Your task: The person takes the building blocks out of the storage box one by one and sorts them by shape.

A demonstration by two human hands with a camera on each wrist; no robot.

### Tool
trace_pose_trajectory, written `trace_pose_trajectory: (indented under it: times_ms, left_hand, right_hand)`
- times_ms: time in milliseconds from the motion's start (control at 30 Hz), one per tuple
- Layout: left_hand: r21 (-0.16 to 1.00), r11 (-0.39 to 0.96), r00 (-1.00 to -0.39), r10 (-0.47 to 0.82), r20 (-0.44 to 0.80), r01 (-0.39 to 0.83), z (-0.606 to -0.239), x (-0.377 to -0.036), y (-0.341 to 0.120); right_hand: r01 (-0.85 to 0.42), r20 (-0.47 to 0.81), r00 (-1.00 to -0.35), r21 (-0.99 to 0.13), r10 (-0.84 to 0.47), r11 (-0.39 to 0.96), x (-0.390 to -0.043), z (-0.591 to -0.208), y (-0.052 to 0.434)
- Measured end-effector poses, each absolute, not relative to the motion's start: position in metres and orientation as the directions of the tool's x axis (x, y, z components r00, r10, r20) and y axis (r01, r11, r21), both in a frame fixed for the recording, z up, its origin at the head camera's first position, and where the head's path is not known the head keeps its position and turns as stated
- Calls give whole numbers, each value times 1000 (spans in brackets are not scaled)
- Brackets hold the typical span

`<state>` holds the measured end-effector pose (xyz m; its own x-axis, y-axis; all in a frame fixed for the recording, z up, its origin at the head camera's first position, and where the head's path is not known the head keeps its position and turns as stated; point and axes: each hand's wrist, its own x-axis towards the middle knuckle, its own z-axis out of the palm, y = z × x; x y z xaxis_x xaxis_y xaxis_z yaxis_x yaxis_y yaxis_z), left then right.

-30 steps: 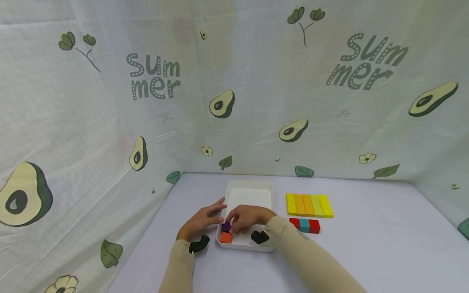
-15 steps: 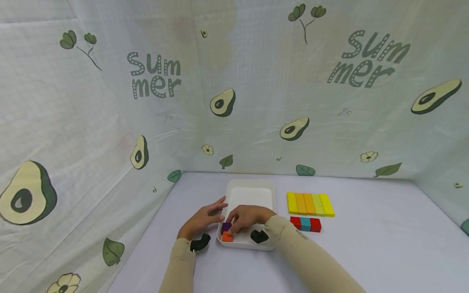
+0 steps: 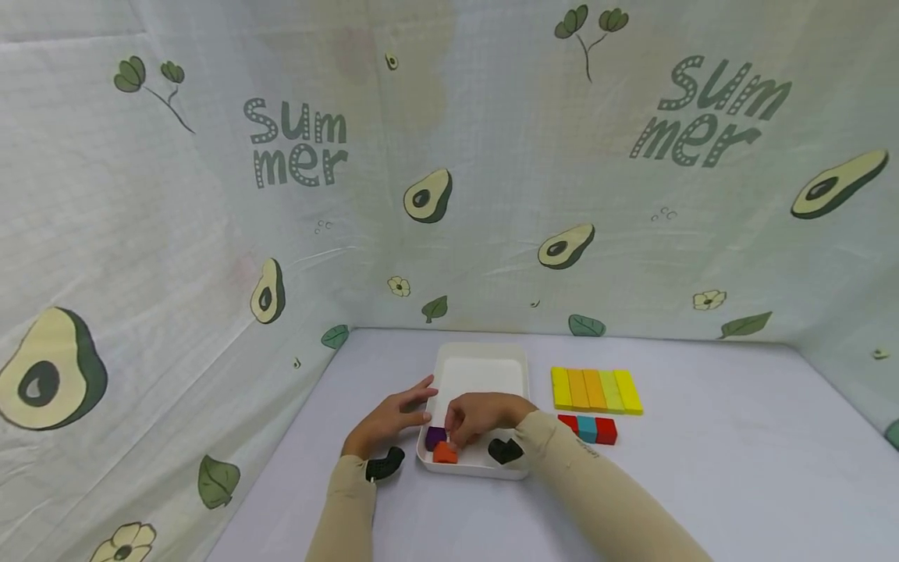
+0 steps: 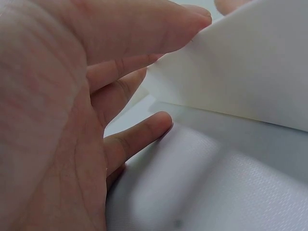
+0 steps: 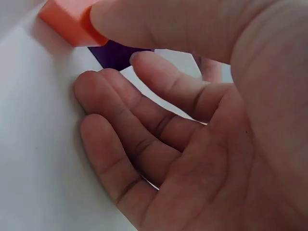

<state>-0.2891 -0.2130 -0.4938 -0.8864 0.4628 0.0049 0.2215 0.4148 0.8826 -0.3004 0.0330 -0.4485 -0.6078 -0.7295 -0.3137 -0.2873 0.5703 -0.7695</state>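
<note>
Orange cube block (image 3: 444, 452) lies lower centre of frame, in the white tray (image 3: 481, 367), under right hand (image 3: 483, 415) fingers curled pinching it; left hand (image 3: 390, 420), fingers straight, steadies the rim.

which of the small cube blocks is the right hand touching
The orange cube in the white tray, nearest the tray's front edge. The right hand touches it; the purple cube sits behind, and three more lie outside.

The orange block (image 3: 444, 452), square beneath the right hand (image 3: 485, 416) a second ago, now sits turned at an angle under the thumb, just beside the purple block (image 3: 435, 436), with the fingers curled slightly farther right.
</note>
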Motion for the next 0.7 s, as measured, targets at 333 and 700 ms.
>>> trace_pose_trajectory:
  times_ms: [333,700]
  left_hand:
    - [882,421,-891,455,-1,214,-498,-292,-215]
    - [884,418,-891,454,-1,212,-498,-291,-214]
  right_hand:
    - [-316,-318,-595,-751,-738,579,-298,-448,30]
    - [-360,-328,-616,-691,-716,627,-295,-445,26]
